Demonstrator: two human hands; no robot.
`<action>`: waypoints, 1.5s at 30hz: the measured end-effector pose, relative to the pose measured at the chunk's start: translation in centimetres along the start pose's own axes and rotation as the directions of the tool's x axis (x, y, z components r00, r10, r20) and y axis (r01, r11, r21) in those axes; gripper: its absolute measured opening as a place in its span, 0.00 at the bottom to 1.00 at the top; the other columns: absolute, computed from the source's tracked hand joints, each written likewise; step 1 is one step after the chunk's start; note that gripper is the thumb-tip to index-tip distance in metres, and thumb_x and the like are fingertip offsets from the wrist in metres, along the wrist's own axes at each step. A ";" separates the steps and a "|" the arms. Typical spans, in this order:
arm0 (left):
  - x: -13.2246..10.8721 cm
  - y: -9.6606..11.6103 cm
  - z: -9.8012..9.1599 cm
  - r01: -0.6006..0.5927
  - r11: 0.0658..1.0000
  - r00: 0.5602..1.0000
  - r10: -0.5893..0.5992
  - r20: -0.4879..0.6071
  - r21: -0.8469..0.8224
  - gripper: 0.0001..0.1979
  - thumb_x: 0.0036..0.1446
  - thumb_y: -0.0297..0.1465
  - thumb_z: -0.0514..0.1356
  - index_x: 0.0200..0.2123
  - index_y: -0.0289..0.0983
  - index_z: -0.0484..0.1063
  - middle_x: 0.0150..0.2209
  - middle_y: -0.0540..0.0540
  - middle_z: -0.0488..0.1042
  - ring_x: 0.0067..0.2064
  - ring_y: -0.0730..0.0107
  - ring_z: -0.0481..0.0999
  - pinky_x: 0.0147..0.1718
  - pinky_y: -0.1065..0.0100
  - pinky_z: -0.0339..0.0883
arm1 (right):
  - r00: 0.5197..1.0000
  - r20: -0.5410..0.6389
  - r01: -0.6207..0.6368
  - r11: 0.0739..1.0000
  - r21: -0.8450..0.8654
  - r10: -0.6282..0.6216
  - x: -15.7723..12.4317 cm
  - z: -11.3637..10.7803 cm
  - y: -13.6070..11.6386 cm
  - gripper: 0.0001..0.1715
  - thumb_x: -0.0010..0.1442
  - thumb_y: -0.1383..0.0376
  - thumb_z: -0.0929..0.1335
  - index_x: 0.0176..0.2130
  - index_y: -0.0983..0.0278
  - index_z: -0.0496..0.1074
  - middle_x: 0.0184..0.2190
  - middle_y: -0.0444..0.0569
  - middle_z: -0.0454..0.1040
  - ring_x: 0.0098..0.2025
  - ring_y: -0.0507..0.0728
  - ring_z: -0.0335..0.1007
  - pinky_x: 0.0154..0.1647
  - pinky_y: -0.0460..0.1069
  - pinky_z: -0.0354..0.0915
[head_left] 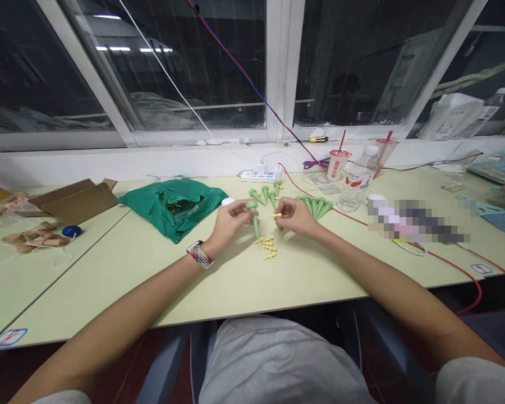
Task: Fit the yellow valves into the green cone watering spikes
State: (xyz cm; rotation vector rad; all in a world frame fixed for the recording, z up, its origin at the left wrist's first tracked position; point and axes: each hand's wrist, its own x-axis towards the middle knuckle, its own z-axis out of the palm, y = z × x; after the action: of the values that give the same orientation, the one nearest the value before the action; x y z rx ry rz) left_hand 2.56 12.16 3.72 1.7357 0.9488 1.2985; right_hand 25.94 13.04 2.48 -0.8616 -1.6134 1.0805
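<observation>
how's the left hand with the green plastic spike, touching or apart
Touching: the head view shows the left hand pinching the green plastic spike between its fingers, near the spike's wide end.

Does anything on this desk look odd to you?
The crumpled green plastic bag looks torn, with a ragged dark opening, and small pale-yellow plastic pieces lie scattered loose on the desk.
</observation>
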 end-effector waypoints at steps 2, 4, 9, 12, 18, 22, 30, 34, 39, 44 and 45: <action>1.0 -0.2 -1.2 0.026 0.996 0.995 -0.034 -0.091 -0.080 0.28 0.51 0.41 0.73 0.53 0.34 0.80 0.35 0.44 0.81 0.36 0.58 0.84 0.40 0.56 0.82 | 0.999 -0.033 0.033 0.996 -0.083 -0.036 0.1 -0.9 0.5 0.08 0.46 0.67 0.72 0.30 0.61 0.70 0.22 0.40 0.72 0.24 0.52 0.73 0.23 0.45 0.70; 1.8 -0.4 -2.2 0.007 0.991 0.981 -0.033 -0.189 -0.136 0.29 0.51 0.41 0.74 0.53 0.34 0.79 0.38 0.43 0.81 0.37 0.59 0.84 0.43 0.54 0.82 | 0.998 0.012 0.068 0.981 -0.180 -0.067 0.1 -1.3 0.9 0.06 0.49 0.67 0.71 0.32 0.62 0.72 0.25 0.41 0.73 0.27 0.53 0.73 0.25 0.46 0.70; 1.9 -1.3 -2.1 0.049 0.983 0.984 -0.077 -0.158 -0.176 0.28 0.52 0.40 0.73 0.54 0.33 0.78 0.37 0.44 0.80 0.37 0.61 0.84 0.41 0.56 0.82 | 0.946 0.276 0.290 0.822 -0.491 -0.169 -0.5 -0.1 1.2 0.15 0.56 0.73 0.67 0.42 0.62 0.80 0.39 0.47 0.76 0.36 0.52 0.73 0.39 0.47 0.70; 1.5 -1.7 -1.4 0.101 0.981 0.984 -0.123 -0.131 -0.164 0.29 0.52 0.40 0.73 0.55 0.33 0.78 0.39 0.42 0.81 0.37 0.61 0.84 0.41 0.57 0.82 | 0.924 0.345 0.337 0.780 -0.528 -0.166 -0.9 0.5 1.1 0.20 0.60 0.75 0.66 0.47 0.62 0.80 0.41 0.49 0.76 0.39 0.53 0.73 0.43 0.47 0.69; 1.4 -1.6 -1.2 0.101 0.981 0.985 -0.122 -0.123 -0.168 0.29 0.52 0.41 0.73 0.54 0.33 0.78 0.40 0.42 0.81 0.37 0.61 0.84 0.41 0.57 0.81 | 0.904 0.389 0.374 0.773 -0.512 -0.180 -0.6 0.3 1.6 0.15 0.59 0.78 0.66 0.35 0.62 0.79 0.39 0.47 0.78 0.43 0.54 0.74 0.49 0.48 0.67; 1.4 -2.0 -1.3 0.112 0.979 0.985 -0.133 -0.114 -0.172 0.29 0.52 0.41 0.73 0.54 0.34 0.78 0.40 0.42 0.81 0.37 0.61 0.84 0.41 0.58 0.81 | 0.890 0.413 0.377 0.822 -0.427 -0.194 -0.3 0.3 2.5 0.16 0.57 0.79 0.66 0.34 0.62 0.80 0.36 0.46 0.80 0.42 0.54 0.74 0.47 0.48 0.68; 1.1 -2.4 -0.9 0.154 0.971 0.988 -0.157 -0.004 -0.183 0.29 0.52 0.42 0.73 0.56 0.36 0.78 0.37 0.44 0.81 0.41 0.58 0.84 0.42 0.58 0.81 | 0.925 0.332 0.289 0.908 -0.304 -0.183 -0.4 0.7 2.2 0.14 0.57 0.76 0.66 0.32 0.62 0.80 0.36 0.47 0.81 0.41 0.55 0.76 0.48 0.50 0.70; 0.8 -2.1 -0.4 0.179 0.965 0.984 -0.176 0.033 -0.190 0.30 0.51 0.41 0.75 0.55 0.36 0.77 0.31 0.47 0.80 0.39 0.59 0.84 0.44 0.56 0.81 | 0.986 0.126 0.128 0.980 -0.151 -0.109 -0.4 1.1 1.7 0.12 0.62 0.65 0.69 0.46 0.62 0.78 0.41 0.49 0.81 0.42 0.56 0.78 0.44 0.51 0.72; 0.3 -1.7 0.6 0.197 0.966 0.978 -0.183 0.096 -0.165 0.28 0.51 0.40 0.75 0.53 0.36 0.77 0.33 0.46 0.82 0.37 0.60 0.84 0.45 0.57 0.80 | 0.993 0.079 0.099 0.985 -0.139 -0.088 -0.8 2.3 1.4 0.30 0.56 0.56 0.76 0.55 0.61 0.71 0.35 0.45 0.78 0.33 0.54 0.75 0.37 0.49 0.70; 0.1 -2.0 0.9 0.173 0.975 0.981 -0.159 0.109 -0.135 0.33 0.55 0.37 0.72 0.62 0.37 0.71 0.44 0.38 0.84 0.45 0.56 0.85 0.49 0.55 0.79 | 0.991 -0.022 0.112 0.913 -0.393 -0.131 -0.4 1.7 1.7 0.27 0.60 0.61 0.73 0.58 0.61 0.70 0.31 0.42 0.77 0.34 0.55 0.75 0.38 0.48 0.68; 0.2 -2.1 0.8 0.174 0.975 0.981 -0.160 0.108 -0.136 0.34 0.55 0.36 0.71 0.64 0.38 0.68 0.50 0.36 0.82 0.47 0.56 0.85 0.49 0.54 0.79 | 0.991 -0.048 0.086 0.861 -0.501 -0.127 -0.2 1.0 1.8 0.27 0.60 0.63 0.72 0.58 0.60 0.71 0.32 0.43 0.78 0.35 0.55 0.76 0.39 0.48 0.67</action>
State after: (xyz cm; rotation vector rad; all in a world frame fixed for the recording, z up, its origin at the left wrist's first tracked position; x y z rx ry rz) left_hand 3.15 13.13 1.72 1.5581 0.9020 1.1364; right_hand 25.04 13.28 0.63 -1.1176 -1.8819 0.5404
